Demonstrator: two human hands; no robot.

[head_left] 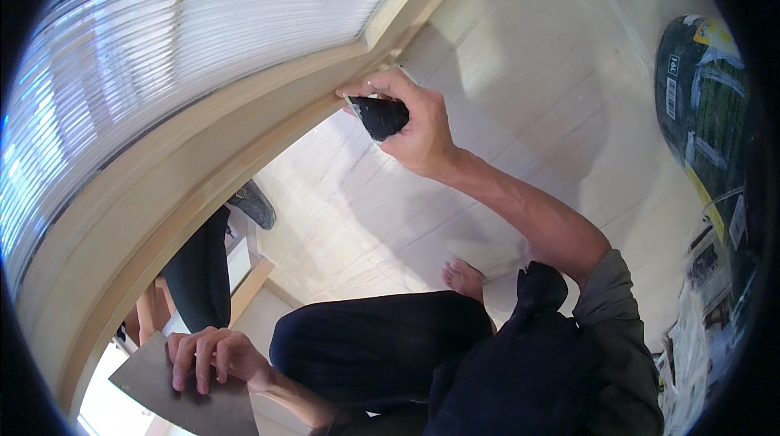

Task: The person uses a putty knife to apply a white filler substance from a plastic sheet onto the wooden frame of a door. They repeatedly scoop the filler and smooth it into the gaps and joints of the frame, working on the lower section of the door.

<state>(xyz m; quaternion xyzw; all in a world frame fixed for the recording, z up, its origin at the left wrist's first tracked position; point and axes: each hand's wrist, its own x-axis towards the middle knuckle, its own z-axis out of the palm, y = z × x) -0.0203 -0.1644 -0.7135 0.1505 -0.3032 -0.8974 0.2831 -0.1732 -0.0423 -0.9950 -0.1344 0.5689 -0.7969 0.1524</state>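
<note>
My right hand [429,131] is wrapped round a black-handled scraper [383,117]. Its thin pale edge lies close to a cream wooden frame [203,135], and the fingertips reach the frame near its corner. I cannot make out whether the blade touches the wood. Low on the left, my left hand [213,357] grips a wide flat grey metal plate [191,395], fingers spread over its face and thumb out of sight. Ribbed translucent glass [203,30] fills the frame.
A smeared pale floor [536,86] stretches below, with my bare foot [463,277] on it. Beyond the frame, another person's dark-clad leg [203,273] and dark shoe [254,205] show. A dark green bag [699,95] and crumpled plastic [686,355] lie along the right.
</note>
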